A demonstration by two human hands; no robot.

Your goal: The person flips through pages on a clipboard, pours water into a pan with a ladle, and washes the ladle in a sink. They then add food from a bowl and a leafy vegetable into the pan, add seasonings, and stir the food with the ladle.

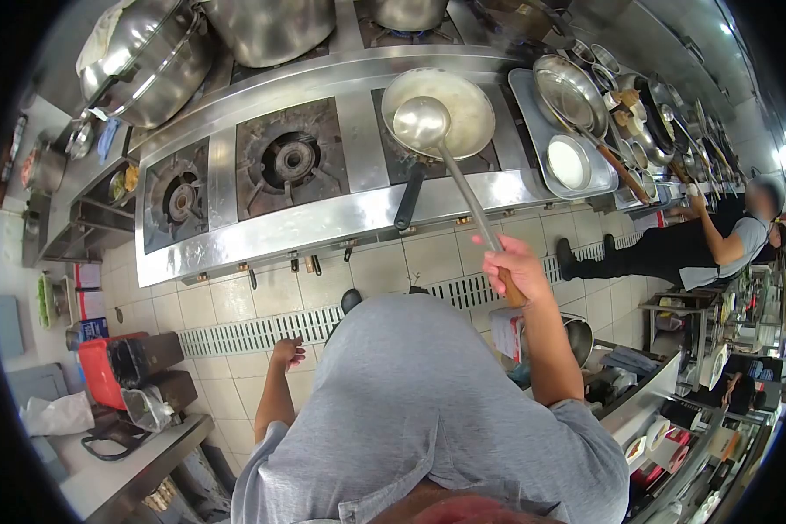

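My right hand [515, 266] is wrapped round the wooden grip of a long metal ladle [467, 188]. The ladle's round bowl lies over the left part of a pan [489, 113] that holds something whitish. This pan sits on the right-hand burner of the front row, its black handle [408, 201] pointing toward me over the stove edge. Low at my side hangs my left hand [288, 352], empty, with fingers loosely bent and apart, above the tiled floor.
Left of the pan are two bare burners [293, 160] on the steel stove [271, 231]. Large steel pots [271, 31] stand behind. At right, a tray [526, 109] holds a metal pan [572, 94] and a white-filled container [568, 162]. Another person [716, 231] stands farther right.
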